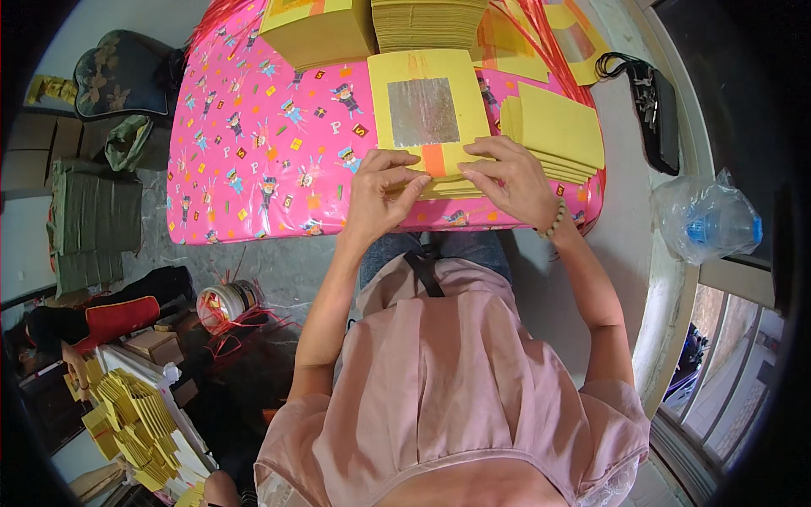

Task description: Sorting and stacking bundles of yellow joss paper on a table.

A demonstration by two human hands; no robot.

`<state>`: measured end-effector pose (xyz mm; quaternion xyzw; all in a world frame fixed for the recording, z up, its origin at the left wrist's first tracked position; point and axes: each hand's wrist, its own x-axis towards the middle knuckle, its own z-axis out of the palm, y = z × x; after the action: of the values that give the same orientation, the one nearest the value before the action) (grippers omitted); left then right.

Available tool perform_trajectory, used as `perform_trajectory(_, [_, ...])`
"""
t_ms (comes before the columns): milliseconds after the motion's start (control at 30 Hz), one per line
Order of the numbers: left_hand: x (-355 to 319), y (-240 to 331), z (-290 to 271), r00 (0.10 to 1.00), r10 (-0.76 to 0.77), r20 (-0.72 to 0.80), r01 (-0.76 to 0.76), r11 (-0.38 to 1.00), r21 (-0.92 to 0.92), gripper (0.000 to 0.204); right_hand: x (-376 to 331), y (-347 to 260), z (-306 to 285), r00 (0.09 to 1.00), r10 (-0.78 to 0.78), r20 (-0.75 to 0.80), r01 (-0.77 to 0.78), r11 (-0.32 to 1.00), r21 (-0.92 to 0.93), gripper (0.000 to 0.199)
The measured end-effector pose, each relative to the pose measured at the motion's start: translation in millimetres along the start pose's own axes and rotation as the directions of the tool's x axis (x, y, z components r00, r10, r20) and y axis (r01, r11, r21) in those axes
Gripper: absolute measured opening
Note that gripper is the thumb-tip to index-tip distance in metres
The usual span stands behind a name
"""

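Note:
A small stack of yellow joss paper (466,101), with a silver foil square and an orange stripe on its top sheet, lies before me on the pink table. My left hand (382,190) pinches the near edge of this stack at its left corner, thumb below and fingers on top. At the right corner my right hand (509,179), with a beaded bracelet at the wrist, grips the same edge. Between the two hands the edges of several layers show. Fanned yellow sheets (557,127) lie just right of my right hand.
Tall blocks of yellow paper (317,35) stand at the table's far side. The pink patterned cover (253,144) spreads leftward. Keys and a black pouch (655,114) rest on the right ledge, near a bagged bottle (710,221). At lower left, another person's hand (78,372) is beside piled yellow paper (135,422).

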<state>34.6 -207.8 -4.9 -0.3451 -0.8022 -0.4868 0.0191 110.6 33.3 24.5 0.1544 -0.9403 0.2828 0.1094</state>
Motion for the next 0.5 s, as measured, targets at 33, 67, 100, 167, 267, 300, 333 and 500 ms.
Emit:
perform_trajectory(33, [0,1,1,1.000,-0.006,-0.007,0.006,1.000,-0.009,0.012,0,0,1,1.000,-0.002,-0.006,0.002,1.000,-0.002,0.017])
perform_trajectory(67, [0,1,1,1.000,-0.012,-0.015,0.011,1.000,-0.019,0.012,-1,1,1,1.000,-0.003,-0.006,0.003,1.000,-0.005,0.017])
perform_trajectory(100, [0,1,1,1.000,-0.010,-0.016,0.010,1.000,-0.017,0.012,-1,1,2,1.000,0.002,-0.012,-0.002,1.000,0.000,0.017])
perform_trajectory(167, [0,0,2,1.000,-0.002,-0.025,0.002,1.000,-0.003,0.013,-2,1,4,1.000,0.004,-0.018,-0.003,1.000,0.004,0.017])
perform_trajectory(267, [0,-1,3,0.999,-0.011,-0.033,0.010,1.000,-0.003,0.012,-3,0,6,0.999,0.023,-0.021,-0.023,1.000,0.006,0.017])
perform_trajectory(300, [0,-1,3,0.999,-0.008,-0.036,0.008,1.000,-0.005,0.012,-2,0,7,0.999,0.022,-0.033,-0.022,1.000,-0.002,0.017])
perform_trajectory(333, [0,-1,3,0.999,0.004,-0.041,-0.004,1.000,0.005,0.012,-3,1,8,0.999,0.019,-0.044,-0.020,1.000,-0.011,0.016])
perform_trajectory(500, [1,2,6,0.991,0.073,-0.109,-0.069,0.997,0.043,0.010,-7,-4,11,0.998,-0.018,-0.061,0.011,0.994,-0.105,0.029])
